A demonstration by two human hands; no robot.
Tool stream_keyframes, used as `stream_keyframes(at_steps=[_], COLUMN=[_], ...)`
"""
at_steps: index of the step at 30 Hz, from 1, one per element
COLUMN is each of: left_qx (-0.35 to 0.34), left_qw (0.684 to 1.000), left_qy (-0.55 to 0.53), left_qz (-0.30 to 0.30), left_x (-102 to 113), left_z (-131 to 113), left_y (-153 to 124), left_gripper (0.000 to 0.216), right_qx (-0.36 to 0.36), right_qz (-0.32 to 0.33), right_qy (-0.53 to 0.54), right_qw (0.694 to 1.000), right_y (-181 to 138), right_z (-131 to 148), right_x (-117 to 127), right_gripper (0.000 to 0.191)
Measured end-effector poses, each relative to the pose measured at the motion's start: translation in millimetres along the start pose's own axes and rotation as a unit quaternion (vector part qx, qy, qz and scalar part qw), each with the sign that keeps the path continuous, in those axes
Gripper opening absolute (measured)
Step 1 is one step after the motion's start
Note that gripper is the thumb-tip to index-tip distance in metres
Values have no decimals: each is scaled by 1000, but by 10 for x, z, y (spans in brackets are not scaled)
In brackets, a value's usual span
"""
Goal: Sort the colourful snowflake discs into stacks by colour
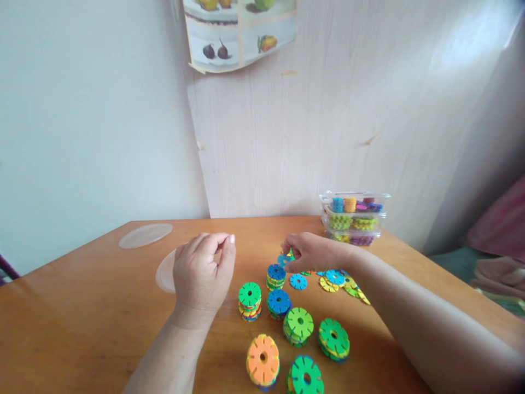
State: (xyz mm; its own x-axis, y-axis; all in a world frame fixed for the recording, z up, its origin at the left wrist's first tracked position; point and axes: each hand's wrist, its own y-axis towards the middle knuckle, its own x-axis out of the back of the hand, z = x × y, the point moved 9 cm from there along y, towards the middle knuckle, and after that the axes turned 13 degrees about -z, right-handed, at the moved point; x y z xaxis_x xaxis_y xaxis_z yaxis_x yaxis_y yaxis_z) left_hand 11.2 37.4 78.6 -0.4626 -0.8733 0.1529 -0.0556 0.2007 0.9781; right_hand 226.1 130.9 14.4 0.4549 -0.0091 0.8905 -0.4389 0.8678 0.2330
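Note:
My left hand (205, 268) is raised over the table, with fingers curled and thumb against the index finger. Anything inside is hidden. My right hand (314, 251) reaches across loose slotted plastic discs, thumb and bent index finger apart. A light blue disc (283, 260) lies by its fingertips; contact is unclear. Between my arms stand several disc stacks: a green-topped stack (250, 295), a dark blue-topped stack (276, 276), another blue-topped stack (279, 302), a light green-topped stack (298, 325), an orange-topped stack (263, 361) and green-topped ones at lower right.
Loose yellow discs (329, 284) and a single blue disc (298, 282) lie near my right forearm. Stacked clear containers (355, 216) with colourful pieces stand at the back right. Translucent round lids (145, 236) rest on the wooden table (82, 306) at left, against the wall.

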Motion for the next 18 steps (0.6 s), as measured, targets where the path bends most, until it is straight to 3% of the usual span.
stream_keyframes(at_steps=[6, 10, 18], left_qx=[5, 6, 1], left_qw=[1000, 1000, 1000], left_qy=[-1, 1, 3], left_qz=[7, 8, 6], left_x=[-5, -1, -5], left_z=[5, 8, -10], left_y=[-1, 2, 2], left_gripper=[19, 19, 19], right_qx=[13, 5, 20], right_qz=[0, 23, 133], right_qy=[15, -12, -115], right_qw=[1000, 1000, 984], right_y=[-6, -22, -111], right_z=[157, 12, -264], right_x=[-62, -39, -375], right_gripper=[49, 45, 49])
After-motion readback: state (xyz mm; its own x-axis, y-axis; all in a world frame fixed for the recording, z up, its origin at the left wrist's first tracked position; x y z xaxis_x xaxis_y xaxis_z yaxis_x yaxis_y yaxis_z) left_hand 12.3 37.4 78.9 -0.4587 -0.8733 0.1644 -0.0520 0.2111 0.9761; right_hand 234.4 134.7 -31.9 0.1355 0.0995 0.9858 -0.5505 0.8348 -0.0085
